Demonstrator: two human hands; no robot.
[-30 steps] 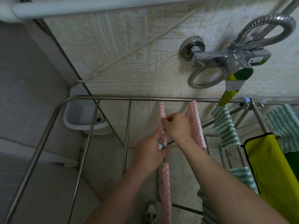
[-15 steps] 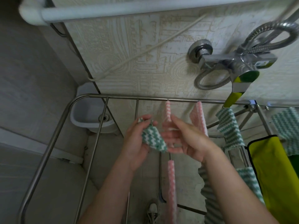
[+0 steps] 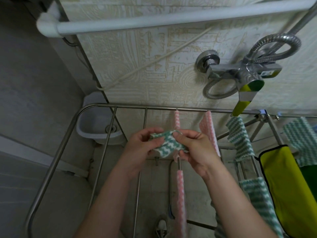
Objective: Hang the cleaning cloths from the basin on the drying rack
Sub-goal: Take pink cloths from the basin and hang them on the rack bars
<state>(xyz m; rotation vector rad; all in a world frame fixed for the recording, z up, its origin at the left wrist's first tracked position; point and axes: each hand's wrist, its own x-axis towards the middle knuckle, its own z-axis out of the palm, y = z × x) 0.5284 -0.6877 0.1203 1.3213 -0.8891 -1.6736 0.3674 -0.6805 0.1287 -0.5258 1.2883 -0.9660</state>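
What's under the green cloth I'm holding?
The green cloth, pinched by left hand and right hand, covers a rack rail draped with pink cloth; that stretch is hidden.

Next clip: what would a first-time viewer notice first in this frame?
Dead centre, the left hand and right hand pinch a crumpled green-and-white zigzag cloth above the steel drying rack. Just behind it hang pink cloths, and a bright yellow cloth stands out at the right edge. On the wall, upper right, a chrome shower mixer with a looped hose catches the light.
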